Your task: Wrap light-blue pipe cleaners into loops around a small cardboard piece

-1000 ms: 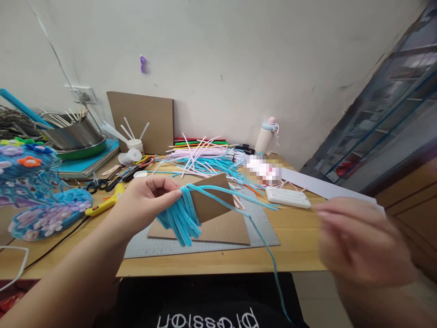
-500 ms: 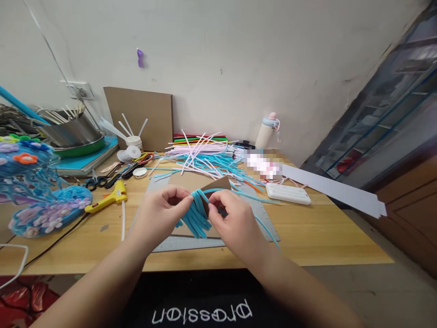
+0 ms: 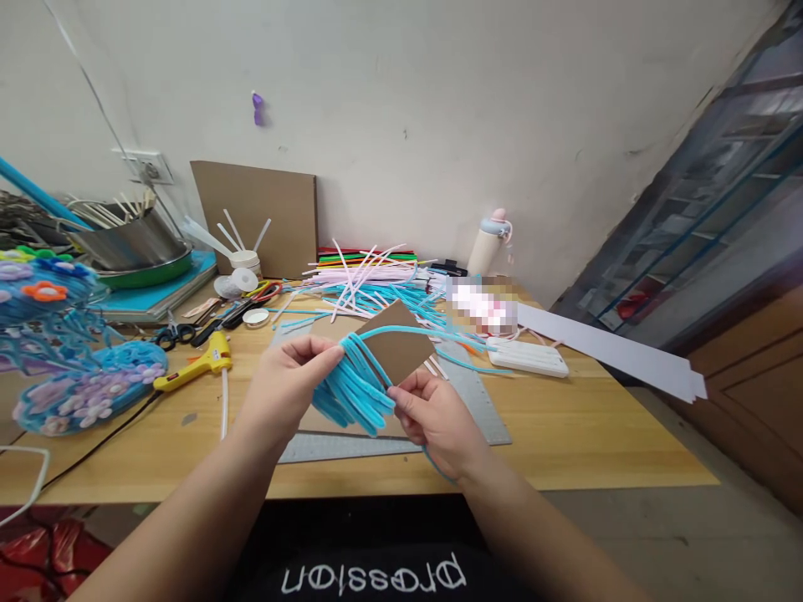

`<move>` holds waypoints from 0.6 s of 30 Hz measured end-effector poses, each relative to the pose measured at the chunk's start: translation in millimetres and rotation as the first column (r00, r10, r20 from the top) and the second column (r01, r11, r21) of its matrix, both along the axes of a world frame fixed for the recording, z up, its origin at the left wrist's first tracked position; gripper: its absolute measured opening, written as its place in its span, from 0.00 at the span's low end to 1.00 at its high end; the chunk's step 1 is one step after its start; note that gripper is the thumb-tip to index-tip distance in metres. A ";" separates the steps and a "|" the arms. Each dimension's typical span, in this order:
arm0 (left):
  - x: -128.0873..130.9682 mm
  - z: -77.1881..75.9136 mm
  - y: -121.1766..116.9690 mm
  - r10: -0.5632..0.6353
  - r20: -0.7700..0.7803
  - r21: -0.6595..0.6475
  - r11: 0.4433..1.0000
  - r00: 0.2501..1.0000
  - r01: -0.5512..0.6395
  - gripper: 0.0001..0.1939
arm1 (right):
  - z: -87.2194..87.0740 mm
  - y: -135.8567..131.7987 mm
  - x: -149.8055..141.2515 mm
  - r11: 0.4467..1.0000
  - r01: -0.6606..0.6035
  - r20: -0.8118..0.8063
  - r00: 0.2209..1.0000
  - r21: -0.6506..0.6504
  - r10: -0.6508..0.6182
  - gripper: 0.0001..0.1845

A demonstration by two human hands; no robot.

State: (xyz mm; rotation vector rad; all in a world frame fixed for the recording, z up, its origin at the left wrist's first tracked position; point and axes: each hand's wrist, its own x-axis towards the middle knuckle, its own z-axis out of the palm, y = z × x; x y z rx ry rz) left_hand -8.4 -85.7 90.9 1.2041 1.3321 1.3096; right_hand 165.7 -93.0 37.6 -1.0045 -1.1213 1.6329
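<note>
Several loops of fuzzy blue pipe cleaner [image 3: 351, 389] are wound around a piece of brown cardboard [image 3: 400, 344], held tilted above the desk. My left hand [image 3: 285, 380] is closed, thumb and fingers pinching the loops at their upper left end. At the lower right end of the loops, my right hand [image 3: 439, 422] pinches a blue strand against or beside the cardboard; its fingertips are partly hidden. A loose tail hangs below my right hand, and another strand runs rightward behind the cardboard's top. Underneath lies larger flat cardboard [image 3: 319, 425] on a grey cutting mat [image 3: 480, 418].
A yellow glue gun [image 3: 199, 365] with its cord lies left, near scissors [image 3: 176, 333] and a blue flowered craft piece [image 3: 94, 389]. Piled pipe cleaners [image 3: 370, 284] lie behind. On the right are a white power strip [image 3: 528, 357], a bottle [image 3: 489, 242] and white card strips [image 3: 608, 347].
My right hand came in from the far right to the wound loops, then slid down and right along them. The cardboard has tilted, and the strand now lies across its front.
</note>
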 end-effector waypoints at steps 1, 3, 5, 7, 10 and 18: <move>-0.8 0.1 0.5 -0.012 0.011 -0.002 1.000 1.000 0.012 0.09 | 0.1 -0.4 0.3 0.997 -0.058 -0.061 0.997 -0.054 0.054 0.15; -1.9 -0.5 1.0 -0.032 0.014 -0.005 0.999 0.999 0.032 0.09 | -0.4 -1.1 0.6 0.985 -0.154 -0.137 0.980 -0.081 0.142 0.15; -3.0 -2.0 1.5 -0.042 0.004 -0.008 0.999 0.999 0.042 0.10 | -2.4 -1.5 0.2 0.981 -0.185 -0.140 0.974 -0.054 0.176 0.15; -4.5 -4.0 2.6 -0.063 0.002 -0.023 0.998 0.998 0.063 0.10 | -5.4 -1.1 -0.5 0.986 -0.167 -0.106 0.981 -0.024 0.164 0.17; -7.8 -5.5 5.7 -0.130 0.003 -0.078 0.989 0.992 0.129 0.11 | -9.4 0.2 -1.2 0.995 -0.099 -0.100 0.990 -0.025 0.096 0.21; -15.2 -4.1 16.4 -0.326 -0.165 -0.180 0.938 0.931 0.296 0.16 | -11.1 0.9 -3.7 0.998 0.005 -0.126 0.992 -0.069 -0.014 0.21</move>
